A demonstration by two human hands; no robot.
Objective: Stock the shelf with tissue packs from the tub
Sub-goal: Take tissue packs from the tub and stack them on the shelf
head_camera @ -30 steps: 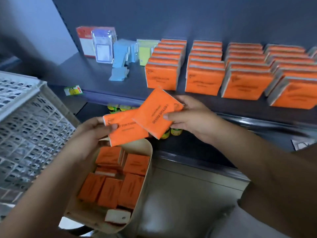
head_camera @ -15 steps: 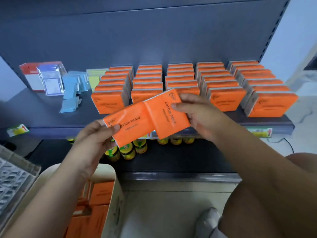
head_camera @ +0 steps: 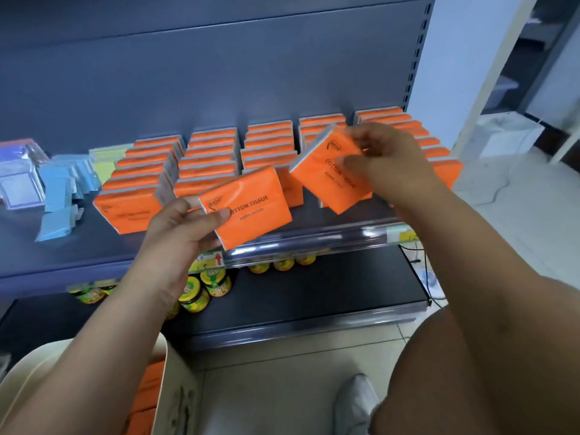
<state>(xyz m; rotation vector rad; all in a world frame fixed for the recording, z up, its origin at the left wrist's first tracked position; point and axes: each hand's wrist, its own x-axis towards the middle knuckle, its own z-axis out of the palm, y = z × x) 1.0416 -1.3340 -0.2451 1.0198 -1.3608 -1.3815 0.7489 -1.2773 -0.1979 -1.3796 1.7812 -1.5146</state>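
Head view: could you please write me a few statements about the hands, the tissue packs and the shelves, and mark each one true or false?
1. The left hand grips an orange tissue pack by its left end. True.
2. The right hand holds nothing. False: it holds a second orange pack, tilted, above the shelf.
3. The stocked rows on the shelf are blue. False: they are orange; blue packets lie to their left.
4. Jars stand on the lower shelf. True.
5. The tub holds orange packs. True.
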